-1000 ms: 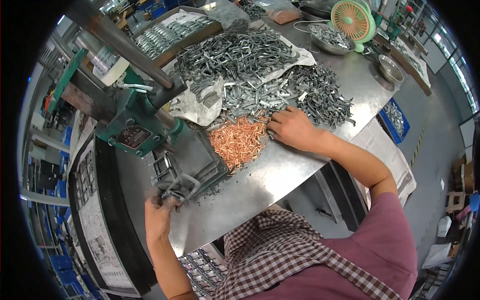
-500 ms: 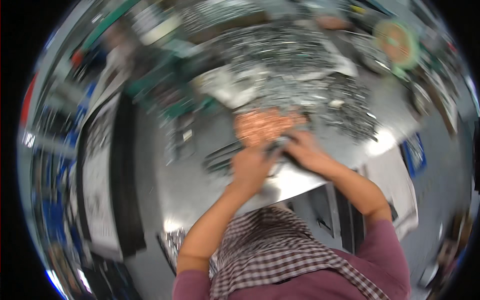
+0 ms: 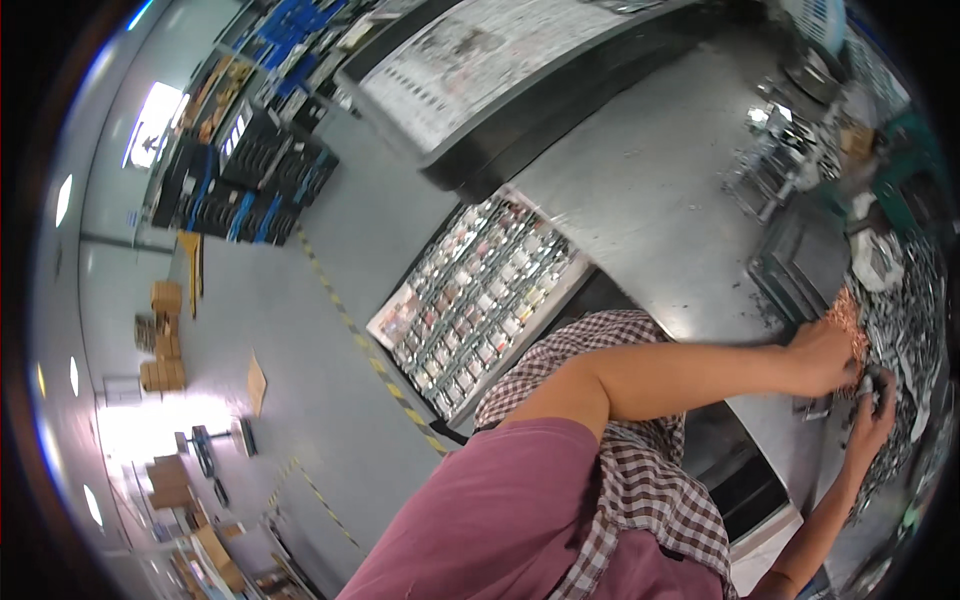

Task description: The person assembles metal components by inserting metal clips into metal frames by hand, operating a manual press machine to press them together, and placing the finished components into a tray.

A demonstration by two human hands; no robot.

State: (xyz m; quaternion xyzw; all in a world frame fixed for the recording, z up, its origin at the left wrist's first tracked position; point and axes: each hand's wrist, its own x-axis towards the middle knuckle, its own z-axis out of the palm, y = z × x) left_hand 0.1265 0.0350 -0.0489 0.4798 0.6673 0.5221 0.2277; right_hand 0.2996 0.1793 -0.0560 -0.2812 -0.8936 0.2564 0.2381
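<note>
Both hands are close together at the right side of the view, over the metal table. My left hand has its fingers curled beside a pile of small copper-coloured pieces. Just below it, my right hand has its fingers bent in towards the left one. Something small and grey shows between the fingertips, too small to name. A heap of grey metal pieces lies past the hands. Dark flat frames rest on the table above my left hand.
A tray of small parts in rows stands at the table's near edge. Further up is a black bin with printed paper. Green equipment and a white crumpled item sit at the right. Black crates are stacked across the floor.
The view has swung to the left, so the hands and table now appear at the right edge. The hands remain together by the copper-coloured pile.
</note>
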